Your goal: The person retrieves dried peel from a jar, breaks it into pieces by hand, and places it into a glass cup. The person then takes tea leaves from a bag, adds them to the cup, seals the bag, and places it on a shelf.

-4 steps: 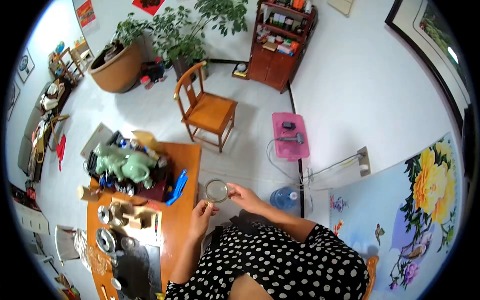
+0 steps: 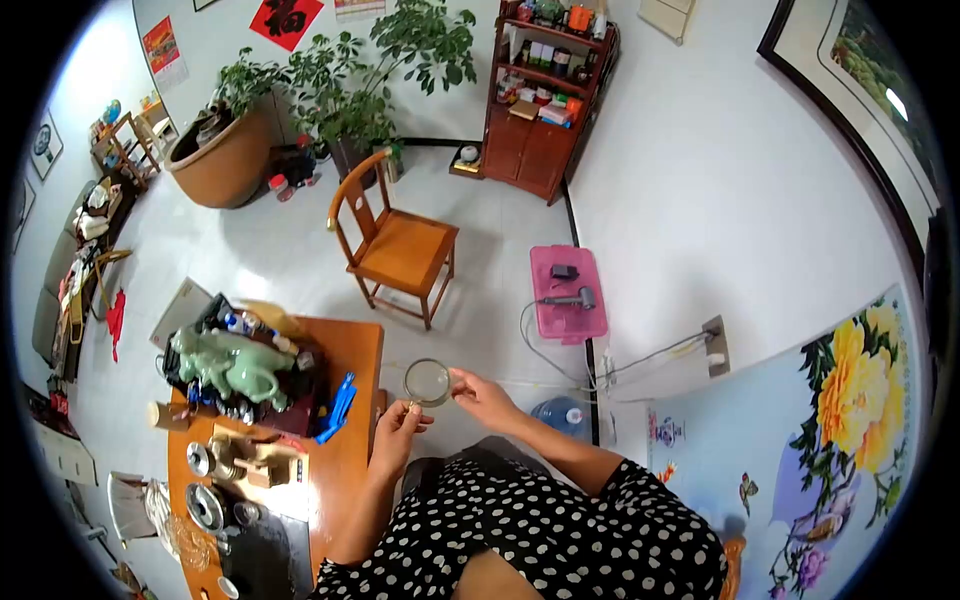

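Note:
A round magnifying glass [image 2: 428, 383] with a thin metal rim is held up in front of my body, over the gap beside the wooden table. My left hand [image 2: 398, 432] is closed around its short handle, below the lens. From the other side, the fingertips of my right hand [image 2: 488, 402] pinch at the right edge of the rim. The floor shows through the lens. Left of my hands, on the table [image 2: 352, 350], lie a blue plastic item [image 2: 338, 408] and a pale green animal figurine [image 2: 232, 366].
A tea tray [image 2: 270, 560] and metal pots [image 2: 207, 507] occupy the table's near part. Beyond stands a wooden chair [image 2: 405, 250]. A pink bin lid [image 2: 570, 325] with a hair dryer [image 2: 575, 298] lies on the floor, its cord running to a wall socket. A water jug [image 2: 562, 415] stands nearby.
The view has tilted up slightly, so the room's furniture appears lower and a little further left. Both hands keep their hold on the magnifying glass.

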`<state>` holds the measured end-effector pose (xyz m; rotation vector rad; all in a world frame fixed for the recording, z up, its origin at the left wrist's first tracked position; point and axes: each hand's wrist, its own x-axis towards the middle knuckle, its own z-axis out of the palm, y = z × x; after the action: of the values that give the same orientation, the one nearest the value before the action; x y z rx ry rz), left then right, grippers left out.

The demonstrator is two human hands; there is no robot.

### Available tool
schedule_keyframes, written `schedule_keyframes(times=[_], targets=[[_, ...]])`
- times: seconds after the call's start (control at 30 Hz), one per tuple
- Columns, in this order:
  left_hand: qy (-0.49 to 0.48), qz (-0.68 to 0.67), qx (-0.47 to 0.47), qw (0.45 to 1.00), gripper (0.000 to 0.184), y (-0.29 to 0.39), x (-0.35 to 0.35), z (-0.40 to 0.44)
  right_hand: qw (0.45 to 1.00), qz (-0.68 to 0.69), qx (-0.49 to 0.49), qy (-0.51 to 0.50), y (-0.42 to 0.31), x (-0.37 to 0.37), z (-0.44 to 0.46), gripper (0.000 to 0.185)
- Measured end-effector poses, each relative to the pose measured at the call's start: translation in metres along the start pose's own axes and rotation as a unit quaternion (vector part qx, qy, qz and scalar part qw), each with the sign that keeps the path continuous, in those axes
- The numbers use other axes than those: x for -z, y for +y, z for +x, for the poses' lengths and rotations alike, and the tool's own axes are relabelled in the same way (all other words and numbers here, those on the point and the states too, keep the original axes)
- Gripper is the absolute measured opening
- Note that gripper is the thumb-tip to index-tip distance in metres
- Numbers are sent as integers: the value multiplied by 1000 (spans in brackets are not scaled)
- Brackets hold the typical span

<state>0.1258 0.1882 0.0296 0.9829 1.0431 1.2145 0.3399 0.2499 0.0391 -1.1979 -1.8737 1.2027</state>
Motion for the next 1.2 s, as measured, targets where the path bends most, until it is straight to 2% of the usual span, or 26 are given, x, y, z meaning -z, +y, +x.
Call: schedule_keyframes(times=[0.03, 0.07, 0.17, 0.27, 0.5, 0.53, 0.67, 0.9, 1.0, 1.2], targets=[[-1, 14, 24, 1000, 18, 7, 5, -5, 1000, 22, -15, 4, -1, -9, -5, 52], [13, 41, 91, 995, 19, 6, 22, -50, 997, 59, -59, -5, -2, -47, -43, 50], [-4, 58, 88, 994, 20, 21, 20, 0, 998, 63, -27, 8, 10, -23, -6, 50], [-9, 78, 89, 993, 21, 36, -4, 71, 998, 41, -46, 8, 10, 37, 36, 48], [-93, 76, 52, 991, 22, 44, -36, 254, 990, -39, -9, 133, 42, 149, 114, 43], [-96, 85, 70, 989, 22, 54, -45, 281, 986, -68, -30, 152, 38, 168, 123, 41], [-130, 67, 38, 988, 23, 61, -78, 377, 973, -50, -37, 223, 59, 231, 144, 38], [-126, 20, 37, 991, 22, 77, -147, 520, 946, -100, -44, 304, 120, 356, 211, 36], [-129, 55, 7, 990, 23, 84, -172, 585, 941, -112, -65, 313, 144, 412, 254, 36], [-133, 114, -46, 984, 26, 126, -244, 745, 932, -184, -20, 312, 171, 536, 364, 36]])
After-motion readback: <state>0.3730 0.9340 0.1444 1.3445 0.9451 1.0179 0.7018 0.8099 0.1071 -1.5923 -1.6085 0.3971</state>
